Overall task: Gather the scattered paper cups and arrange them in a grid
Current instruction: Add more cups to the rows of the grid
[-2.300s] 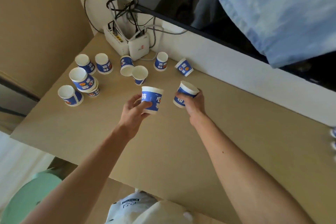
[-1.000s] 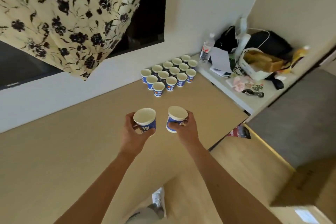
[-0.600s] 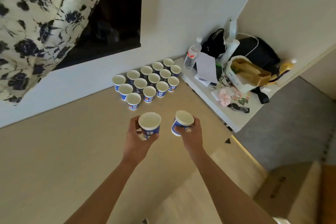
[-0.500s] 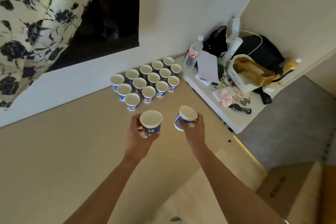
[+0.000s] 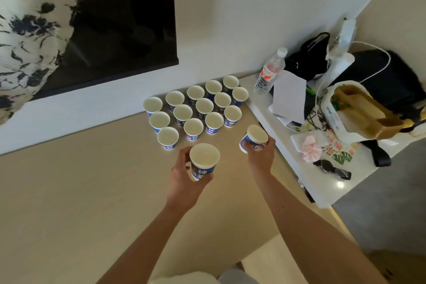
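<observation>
Several blue-and-white paper cups stand upright in a tight grid at the far right end of the tan table, against the white wall. My left hand grips one such cup upright, just in front of the grid's near row. My right hand holds another cup, tilted to the left, near the table's right edge and beside the grid's near right corner. Both held cups are above the table top.
A lower white side table adjoins on the right, crowded with a water bottle, papers, black bags, a brown paper bag and cables. A dark screen and floral cloth hang above.
The view swung from the scattered cups on the left to the grid on the right. Both hands carried their cups toward the grid, and the right hand moved out to the right.
</observation>
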